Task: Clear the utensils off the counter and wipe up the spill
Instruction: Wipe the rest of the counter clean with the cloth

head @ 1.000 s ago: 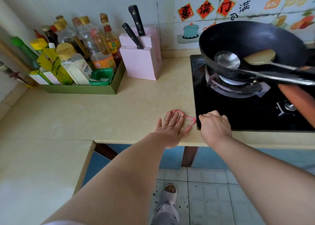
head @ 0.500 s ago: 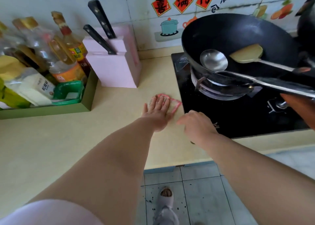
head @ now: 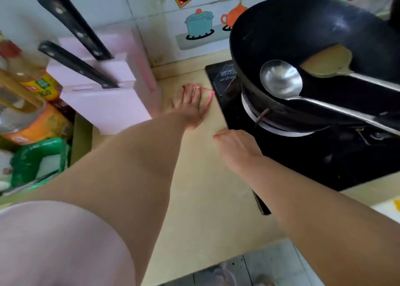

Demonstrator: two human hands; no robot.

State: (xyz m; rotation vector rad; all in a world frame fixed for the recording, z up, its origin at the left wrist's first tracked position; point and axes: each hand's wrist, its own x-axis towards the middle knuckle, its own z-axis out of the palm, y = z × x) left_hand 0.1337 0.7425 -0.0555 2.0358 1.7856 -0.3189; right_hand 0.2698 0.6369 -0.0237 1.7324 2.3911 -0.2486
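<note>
pressed left hand flat on cloth, fingers straight and slightly apart, not curled round the fabric. held cloth down against counter, just beside the left edge of hob, with only a pink hem visible past the fingertips. rested right hand at the same hob edge, nearer the body, back upward, fingers loosely bent, gripping nothing visible. could not see the palm side.

located ladle and spatula inside wok on the burner, bowl and blade side by side, handles running out to the right. saw no loose utensil on the visible counter. judged the clearing step as done on that basis, with a caveat for counter areas covered by both arms.

judged wiping as the step in hand. detected no puddle or wet patch round the cloth. could not tell, through blur and the covering hand, about any liquid under it. classed the spill as either nearly gone or hidden. left to do, as a judgement: finish the strokes over the strip between hob and knife block, check the hob rim, then lift the cloth away.

noted, further out: two knives in the block, bottles and a green bag at far left, well apart from the cloth, and a tiled wall with stickers behind.
</note>
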